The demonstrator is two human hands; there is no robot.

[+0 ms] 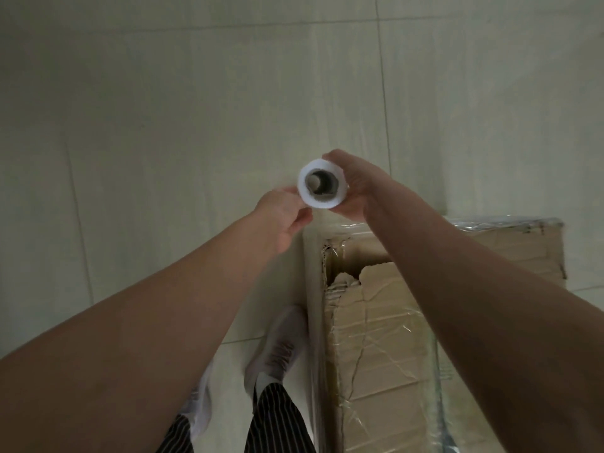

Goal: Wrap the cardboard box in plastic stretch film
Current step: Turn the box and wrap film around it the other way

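Together, both hands hold the film roll by the cardboard box.
Curled fingers: right hand round its side, left hand under its rim.

Floor: large pale tiles, cream with a greenish cast, with a faint streaked grain across each face. Thin grout lines, slightly darker than the tiles. One runs across near the top of the view, one runs down right of centre, another runs down the left side, and a short one crosses low in the middle. Finish looks matte. Light is dim, soft and even, with shading deeper toward the left and lower edges. Cannot tell whether the uppermost strip is floor or wall.
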